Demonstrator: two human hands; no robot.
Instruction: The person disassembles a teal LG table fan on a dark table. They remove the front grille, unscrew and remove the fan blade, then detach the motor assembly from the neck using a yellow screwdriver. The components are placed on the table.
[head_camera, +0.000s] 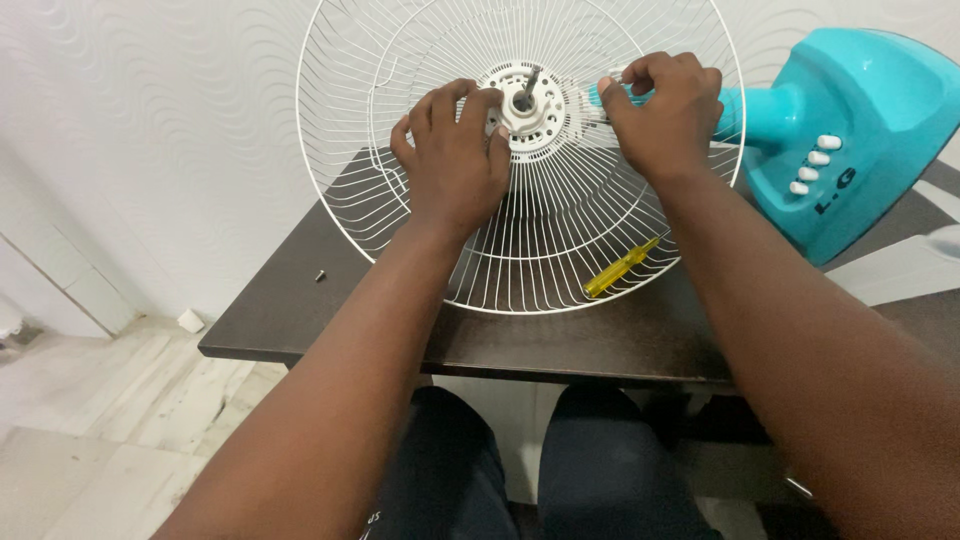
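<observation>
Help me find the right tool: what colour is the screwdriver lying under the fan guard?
Translucent yellow: the screwdriver shows best in the head view.

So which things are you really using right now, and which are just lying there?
In use:
- white wire fan guard
- white hub with metal shaft
- teal fan body
- left hand and right hand, both on the guard

Lying about:
- yellow screwdriver
- small screw on the dark table

Head camera, close, facing downward

Both hands (455, 160) on fan guard (520, 230)
</observation>
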